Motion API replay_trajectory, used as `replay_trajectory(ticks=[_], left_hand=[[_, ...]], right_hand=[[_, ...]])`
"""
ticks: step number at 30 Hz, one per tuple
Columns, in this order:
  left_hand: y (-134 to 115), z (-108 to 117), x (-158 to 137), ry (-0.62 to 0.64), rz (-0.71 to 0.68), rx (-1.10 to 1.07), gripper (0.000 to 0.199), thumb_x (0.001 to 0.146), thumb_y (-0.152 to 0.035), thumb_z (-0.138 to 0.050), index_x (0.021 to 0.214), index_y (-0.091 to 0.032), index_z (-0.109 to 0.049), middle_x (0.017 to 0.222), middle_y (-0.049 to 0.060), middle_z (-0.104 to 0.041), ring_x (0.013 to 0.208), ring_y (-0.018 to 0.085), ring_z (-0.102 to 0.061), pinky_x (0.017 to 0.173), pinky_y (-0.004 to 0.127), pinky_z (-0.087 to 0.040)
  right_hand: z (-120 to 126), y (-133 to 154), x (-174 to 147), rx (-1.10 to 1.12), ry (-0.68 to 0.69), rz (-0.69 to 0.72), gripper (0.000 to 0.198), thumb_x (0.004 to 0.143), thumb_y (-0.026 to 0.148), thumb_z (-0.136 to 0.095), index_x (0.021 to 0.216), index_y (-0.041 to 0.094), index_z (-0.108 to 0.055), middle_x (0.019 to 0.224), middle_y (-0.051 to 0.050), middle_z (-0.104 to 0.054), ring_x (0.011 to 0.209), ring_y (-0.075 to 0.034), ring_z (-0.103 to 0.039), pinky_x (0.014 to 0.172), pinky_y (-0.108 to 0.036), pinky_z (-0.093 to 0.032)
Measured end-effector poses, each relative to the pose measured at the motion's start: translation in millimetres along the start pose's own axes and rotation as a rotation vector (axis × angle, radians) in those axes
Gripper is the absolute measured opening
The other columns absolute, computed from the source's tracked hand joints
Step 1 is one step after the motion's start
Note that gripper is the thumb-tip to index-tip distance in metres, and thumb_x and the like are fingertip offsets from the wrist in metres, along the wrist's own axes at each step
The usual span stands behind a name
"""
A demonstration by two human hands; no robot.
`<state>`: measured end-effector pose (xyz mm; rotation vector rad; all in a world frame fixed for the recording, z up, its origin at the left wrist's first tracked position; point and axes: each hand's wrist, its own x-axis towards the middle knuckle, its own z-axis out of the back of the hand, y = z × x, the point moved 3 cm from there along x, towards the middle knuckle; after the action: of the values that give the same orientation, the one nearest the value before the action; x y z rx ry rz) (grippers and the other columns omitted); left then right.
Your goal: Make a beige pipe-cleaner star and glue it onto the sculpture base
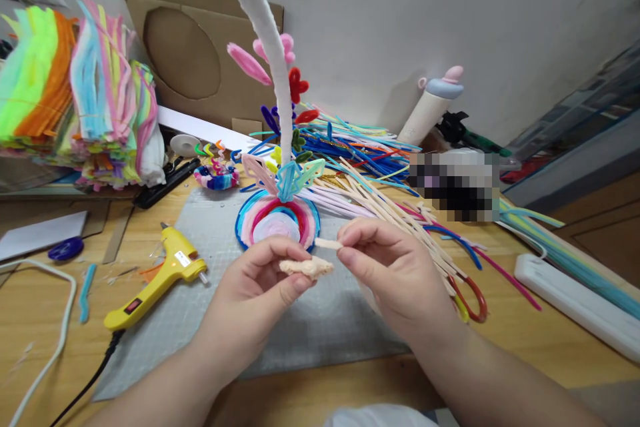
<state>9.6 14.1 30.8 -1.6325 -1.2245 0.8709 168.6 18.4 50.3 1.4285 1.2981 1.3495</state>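
Between thumb and fingers, my left hand (265,280) pinches a small cream fuzzy piece (306,269), lumpy and seemingly made of pipe cleaner. My right hand (390,260) grips a short pale pipe cleaner piece (327,244), whose free end points left just above the cream piece. Behind both hands stands a pipe cleaner craft: a round striped base (243,221) in blue, pink and red, a tall white curved stem (273,47), butterfly shapes (287,180) and colored flowers (299,85). My fingers hide part of both held pieces.
A yellow glue gun (165,273) lies on the grey mat (200,340) at left, its cord running forward. Loose pipe cleaners (395,213) spread at right. Bundled pipe cleaners (45,80) stand at back left, near a cardboard sheet (235,20). A white power strip (575,300) sits far right.
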Motion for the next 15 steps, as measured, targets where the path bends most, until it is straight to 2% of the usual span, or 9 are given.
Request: replay_trajectory(ticks=[6,15], left_hand=[[-1.6,3.8,-3.3,-0.014,-0.029,0.009,0.009,0.076,-0.027,-0.071,0.083,-0.024,-0.066,0.075,-0.002,-0.064,0.069,0.009,-0.056,0.062,0.017,-0.043],[-4.8,4.0,-7.3,0.021,-0.088,0.033,0.011,0.078,-0.026,-0.069,0.088,-0.026,-0.065,0.078,-0.002,-0.061,0.07,0.009,-0.055,0.064,0.016,-0.044]], right_hand=[[-3.4,8.3,-4.6,-0.144,0.047,0.15,0.007,0.08,0.019,-0.066,0.079,0.026,-0.066,0.075,0.0,-0.061,0.074,-0.016,-0.053,0.068,-0.03,-0.041],[-6.1,8.1,-7.2,-0.118,0.091,0.151,0.011,0.08,0.016,-0.065,0.081,0.027,-0.066,0.076,0.001,-0.061,0.073,-0.014,-0.053,0.067,-0.028,-0.041]])
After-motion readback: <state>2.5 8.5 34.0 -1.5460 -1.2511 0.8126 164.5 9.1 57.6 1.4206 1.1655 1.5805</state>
